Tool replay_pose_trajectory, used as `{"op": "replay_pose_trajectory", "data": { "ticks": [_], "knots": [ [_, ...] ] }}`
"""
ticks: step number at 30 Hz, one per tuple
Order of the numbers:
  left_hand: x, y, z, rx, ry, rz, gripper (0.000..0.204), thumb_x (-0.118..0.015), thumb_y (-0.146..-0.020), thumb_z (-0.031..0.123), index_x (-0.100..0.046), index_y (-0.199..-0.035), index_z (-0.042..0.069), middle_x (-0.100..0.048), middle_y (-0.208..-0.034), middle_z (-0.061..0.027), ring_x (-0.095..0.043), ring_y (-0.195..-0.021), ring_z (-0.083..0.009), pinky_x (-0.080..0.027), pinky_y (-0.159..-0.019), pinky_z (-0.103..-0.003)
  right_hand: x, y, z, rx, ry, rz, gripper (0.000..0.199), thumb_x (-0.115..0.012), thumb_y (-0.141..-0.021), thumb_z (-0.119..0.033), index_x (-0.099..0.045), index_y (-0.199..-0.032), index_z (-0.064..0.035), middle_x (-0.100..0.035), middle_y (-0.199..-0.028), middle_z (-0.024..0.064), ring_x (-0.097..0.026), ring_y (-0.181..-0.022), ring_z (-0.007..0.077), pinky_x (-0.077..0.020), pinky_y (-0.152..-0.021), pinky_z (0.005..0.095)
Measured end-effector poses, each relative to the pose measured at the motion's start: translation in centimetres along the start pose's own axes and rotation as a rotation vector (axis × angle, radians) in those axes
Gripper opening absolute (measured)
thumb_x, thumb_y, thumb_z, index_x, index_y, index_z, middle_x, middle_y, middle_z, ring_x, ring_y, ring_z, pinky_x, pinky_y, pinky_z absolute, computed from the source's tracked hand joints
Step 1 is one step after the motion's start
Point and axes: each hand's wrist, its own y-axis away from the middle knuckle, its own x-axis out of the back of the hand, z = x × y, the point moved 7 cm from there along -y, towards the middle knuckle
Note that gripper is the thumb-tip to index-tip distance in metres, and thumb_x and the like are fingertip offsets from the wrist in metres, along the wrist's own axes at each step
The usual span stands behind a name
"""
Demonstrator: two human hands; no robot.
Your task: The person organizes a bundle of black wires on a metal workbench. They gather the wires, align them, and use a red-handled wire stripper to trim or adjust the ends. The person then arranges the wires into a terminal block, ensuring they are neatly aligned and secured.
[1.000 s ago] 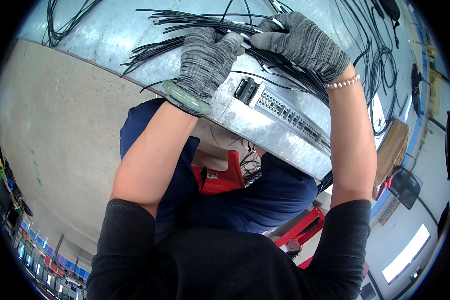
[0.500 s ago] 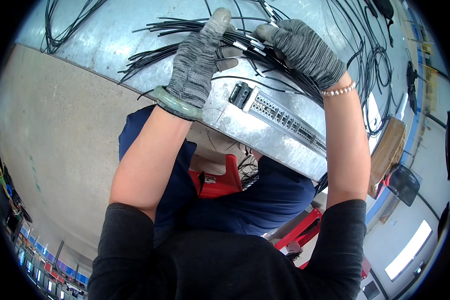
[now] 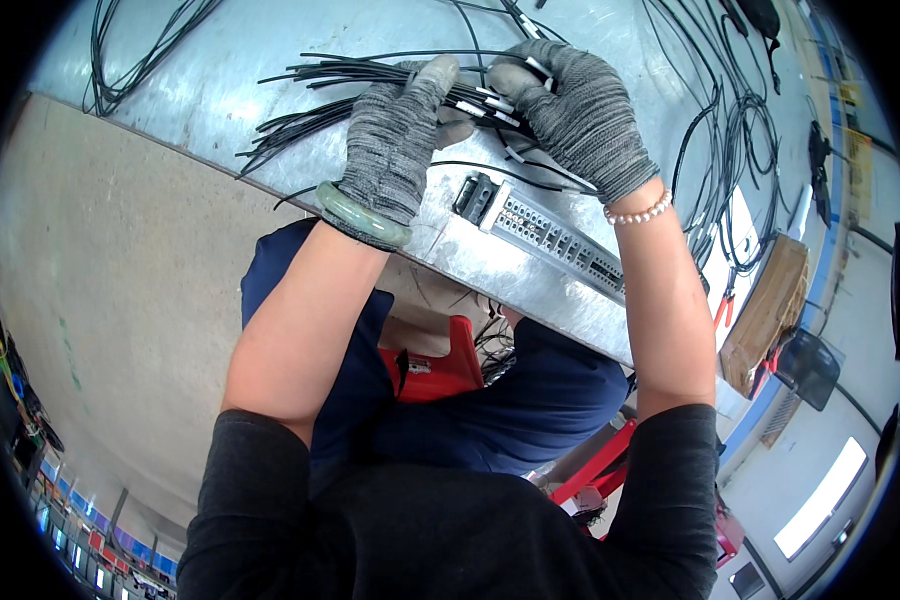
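My left hand [image 3: 395, 145], in a grey knit glove, is closed around a bundle of thin black wires [image 3: 320, 72], thumb on top. The loose wire ends fan out to the left over the table's edge. White label sleeves [image 3: 485, 103] sit on the wires between my hands. My right hand [image 3: 585, 120], gloved alike, is closed on the labelled part of the wires, its thumb and fingertips at a wire with a white sleeve [image 3: 538, 68]. Its palm hides where the bundle runs on. Just below my hands, a grey terminal strip [image 3: 555, 237] with a black end piece lies on the table.
The metal table [image 3: 260, 45] has its near edge running diagonally below my hands. Loose black wires [image 3: 135, 60] lie at the far left, tangled ones [image 3: 755, 130] at the right. Red-handled pliers [image 3: 724, 308] lie near a brown box [image 3: 767, 312]. A red stool [image 3: 435, 370] is under me.
My right hand has moved left and slightly down, closer to my left hand. My left thumb has come down onto the wires. More of the right side of the table shows.
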Motion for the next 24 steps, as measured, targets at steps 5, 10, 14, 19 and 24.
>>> {"op": "replay_pose_trajectory", "data": {
  "ticks": [5,10,14,19,24],
  "knots": [
    [0.0,0.4,-0.3,-0.023,0.040,-0.014,0.025,-0.067,-0.087,0.024,-0.063,-0.097,0.002,-0.065,-0.091,-0.0077,-0.065,-0.077,-0.0153,-0.056,-0.067,-0.028,5.3,1.1,4.8,-0.226,0.198,0.405,0.027,-0.058,-0.092,-0.025,-0.060,-0.104,-0.0017,-0.064,-0.079,0.0124,-0.062,-0.065,0.0209,-0.0531,-0.064,0.0359],
    [0.4,0.4,-0.6,0.051,0.076,0.013,0.021,-0.068,-0.087,0.019,-0.064,-0.102,0.005,-0.066,-0.091,-0.0058,-0.066,-0.077,-0.0160,-0.057,-0.068,-0.028,9.5,4.7,12.1,-0.414,-0.791,0.570,0.029,-0.050,-0.097,-0.027,-0.055,-0.102,0.0013,-0.060,-0.087,0.0107,-0.059,-0.060,0.0152,-0.0566,-0.054,0.0313],
    [1.4,1.5,1.0,0.008,-0.503,-0.036,0.029,-0.062,-0.091,0.029,-0.063,-0.104,0.003,-0.066,-0.091,-0.0071,-0.064,-0.075,-0.0137,-0.053,-0.065,-0.026,11.7,7.1,10.6,-0.369,-0.598,0.589,0.034,-0.048,-0.098,-0.031,-0.059,-0.091,0.0003,-0.062,-0.078,0.0130,-0.061,-0.063,0.0169,-0.0513,-0.060,0.0325],
    [1.0,3.7,2.3,0.076,-0.748,-0.167,0.056,-0.060,-0.086,0.053,-0.059,-0.055,0.007,-0.056,-0.049,-0.0033,-0.048,-0.041,-0.0087,-0.035,-0.041,-0.022,14.3,10.7,10.5,-0.404,-0.242,0.581,0.036,-0.051,-0.097,-0.038,-0.061,-0.084,-0.0055,-0.059,-0.068,0.0040,-0.055,-0.058,0.0086,-0.0431,-0.049,0.0240],
    [-4.9,5.1,5.1,-0.302,-0.532,-0.308,0.032,-0.059,-0.092,0.034,-0.063,-0.084,0.003,-0.064,-0.074,-0.0044,-0.049,-0.050,-0.0090,-0.041,-0.049,-0.023,12.9,11.7,7.9,-0.251,-0.668,0.539,0.030,-0.056,-0.095,-0.033,-0.059,-0.096,-0.0028,-0.064,-0.080,0.0059,-0.060,-0.060,0.0096,-0.0530,-0.057,0.0253]
  ]
}}
